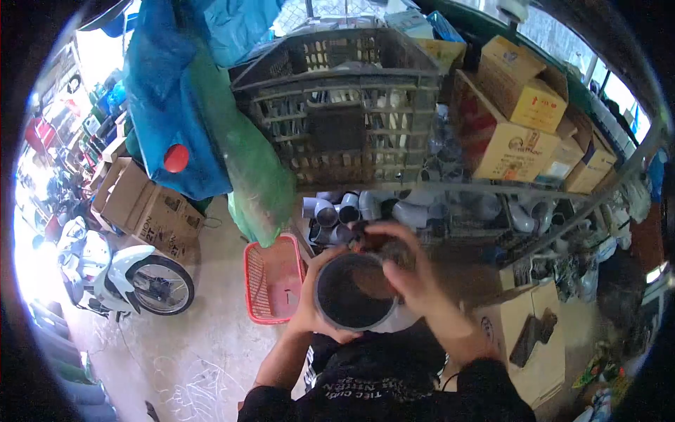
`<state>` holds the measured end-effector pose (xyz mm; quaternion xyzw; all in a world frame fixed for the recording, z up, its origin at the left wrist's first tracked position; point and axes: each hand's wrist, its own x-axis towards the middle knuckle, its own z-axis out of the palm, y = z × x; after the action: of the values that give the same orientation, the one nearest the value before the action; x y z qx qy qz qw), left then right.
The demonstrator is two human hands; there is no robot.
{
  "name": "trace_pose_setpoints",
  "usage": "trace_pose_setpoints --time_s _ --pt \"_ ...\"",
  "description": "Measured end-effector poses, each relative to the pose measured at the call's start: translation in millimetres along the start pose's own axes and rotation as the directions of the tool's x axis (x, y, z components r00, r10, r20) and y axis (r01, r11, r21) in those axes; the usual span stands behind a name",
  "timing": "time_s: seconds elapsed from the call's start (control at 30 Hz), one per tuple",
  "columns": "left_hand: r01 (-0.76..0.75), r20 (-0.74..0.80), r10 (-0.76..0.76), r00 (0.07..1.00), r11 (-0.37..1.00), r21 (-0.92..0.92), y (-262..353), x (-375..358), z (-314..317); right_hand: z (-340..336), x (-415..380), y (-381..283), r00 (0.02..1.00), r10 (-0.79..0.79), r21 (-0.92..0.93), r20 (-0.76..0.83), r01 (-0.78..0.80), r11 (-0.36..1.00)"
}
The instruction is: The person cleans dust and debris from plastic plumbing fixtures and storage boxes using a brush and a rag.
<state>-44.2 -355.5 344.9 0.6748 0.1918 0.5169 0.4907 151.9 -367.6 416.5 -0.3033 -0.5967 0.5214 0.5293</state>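
In front of my chest is a wide grey plastic pipe fitting (355, 292), its round mouth facing up and its inside dark. My left hand (316, 302) is wrapped around its left side and underside. My right hand (418, 271) curls over the far right of the rim, smeared a little by motion. A small dark object (373, 241) shows between its thumb and fingers, too blurred to name. Just left of the fitting, a red plastic basket (254, 281) stands on the floor, with a small dark piece inside.
A large black crate (334, 130) full of parts sits ahead on a rack, above grey pipe elbows (369, 204). Blue and green sacks (172, 105) hang left of it. Cardboard boxes (517, 151) are stacked right. A motorbike (126, 274) stands left; flattened cardboard (545, 330) lies right.
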Motion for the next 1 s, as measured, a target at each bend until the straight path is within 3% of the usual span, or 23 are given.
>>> trace_pose_setpoints --time_s 0.07,0.1,0.2,0.23,0.33,0.37,0.47,0.57,0.67,0.73,0.77,0.9,1.0 --pt "0.018 0.013 -0.018 1.0 1.0 -0.006 3.7 1.3 -5.0 7.4 -10.0 28.0 0.949 -0.315 -0.038 0.007 0.315 0.948" --pt "0.022 -0.039 -0.021 0.999 1.0 0.005 7.1 1.1 -3.1 7.0 -17.3 37.7 0.929 -0.369 -0.03 0.025 0.369 0.929" --pt "0.042 -0.139 -0.039 0.99 0.999 0.016 17.4 7.4 10.1 25.2 -28.4 53.8 0.837 -0.513 0.03 -0.191 0.527 0.849" --pt "0.055 -0.154 -0.055 0.987 0.998 -0.004 18.7 7.5 16.7 20.1 -36.2 69.1 0.849 -0.477 -0.035 -0.226 0.482 0.875" --pt "0.061 -0.215 -0.103 0.971 0.979 -0.193 6.6 5.2 26.3 -15.1 -47.9 62.0 0.865 -0.493 -0.559 0.094 0.456 0.693" --pt "0.016 -0.228 -0.083 0.97 0.96 -0.28 -4.0 2.7 27.2 -23.5 -56.2 65.3 0.924 -0.366 -0.654 0.114 0.347 0.672" --pt "-0.066 -0.266 -0.085 0.96 0.856 -0.513 -30.6 -4.0 29.4 -23.1 -46.0 33.3 0.949 -0.254 -0.64 0.186 0.313 0.701" --pt "-0.085 -0.336 -0.188 0.923 0.751 -0.655 -47.5 -6.5 29.9 -25.7 -45.9 53.1 0.967 -0.254 -0.123 0.014 0.254 0.959" --pt "-0.151 -0.44 -0.275 0.855 0.68 -0.717 -56.7 -0.9 31.2 8.7 -43.3 56.5 0.854 -0.329 -0.168 -0.404 0.284 0.944" --pt "-0.2 -0.526 -0.298 0.797 0.69 -0.695 -49.1 10.8 36.9 29.4 -53.6 63.0 0.864 -0.221 -0.028 -0.453 0.234 0.972" --pt "-0.201 -0.569 -0.277 0.775 0.745 -0.636 -28.8 23.1 44.9 33.4 -59.4 69.2 0.89 -0.182 -0.031 -0.419 0.186 0.982" --pt "-0.151 -0.416 -0.316 0.853 0.614 -0.774 -42.4 12.7 42.1 28.6 -80.6 83.1 0.948 -0.227 -0.09 -0.224 0.211 0.973" --pt "-0.035 -0.298 -0.408 0.863 0.541 -0.84 -47.3 4.1 47.9 5.2 -64.4 44.3 0.974 -0.005 -0.259 0.226 0.065 0.964"
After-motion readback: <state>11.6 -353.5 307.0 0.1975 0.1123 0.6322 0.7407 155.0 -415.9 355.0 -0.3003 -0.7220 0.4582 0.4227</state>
